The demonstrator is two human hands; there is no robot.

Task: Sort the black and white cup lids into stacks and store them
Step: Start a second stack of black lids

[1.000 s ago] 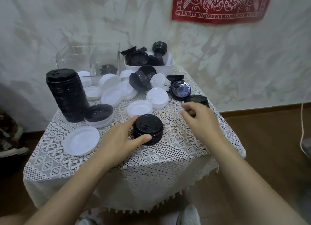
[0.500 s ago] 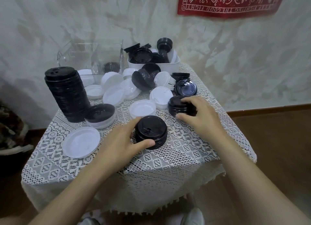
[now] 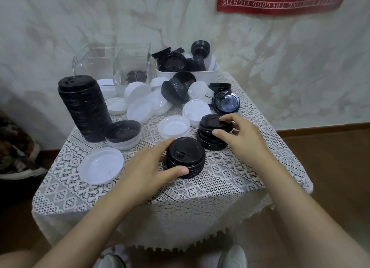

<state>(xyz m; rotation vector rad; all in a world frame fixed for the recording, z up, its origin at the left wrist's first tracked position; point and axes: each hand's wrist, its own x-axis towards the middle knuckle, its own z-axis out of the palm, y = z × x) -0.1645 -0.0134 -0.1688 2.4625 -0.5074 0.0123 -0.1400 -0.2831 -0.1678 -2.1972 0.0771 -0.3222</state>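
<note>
As right hand [image 3: 243,141] grips, black stack [image 3: 209,127] slid nearer.

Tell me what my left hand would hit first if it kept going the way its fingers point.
Your left hand grips the short black lid stack. Pushed on, that would likely meet the black stack under your right hand; depth is unclear.

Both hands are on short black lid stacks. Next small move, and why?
Probably lift the right black stack, gripped by the right hand, onto the front black stack that the left hand holds: both are black and sit side by side.
</note>
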